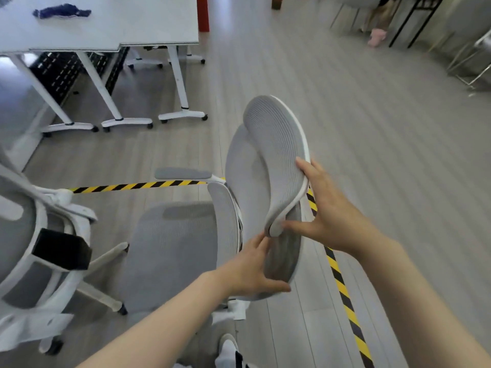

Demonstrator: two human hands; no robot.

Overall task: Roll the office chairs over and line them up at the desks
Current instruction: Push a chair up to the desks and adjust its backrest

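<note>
Two bare forearms were recorded nearest the lens, reaching forward to one grey mesh office chair [172,251]. Two chairs were counted close by: at far left a second chair [34,264] with a white frame, seen partly, and just beside it the held one, facing left toward the desks. The left hand [249,272] was noted gripping the lower edge of the backrest [284,261], thumb curled under the rim. The right hand [326,208] was noted gripping the curved headrest [279,155], fingers wrapped on its white rim and thumb at its lower tip. Yellow-black floor tape [342,290] was seen in two runs meeting behind the chair. At upper left, white desks [119,27] on castored legs were observed, well apart from both chairs; one dark blue cloth [62,11] lay on the top. One red cylinder [203,14] stood just right of the desks.
</note>
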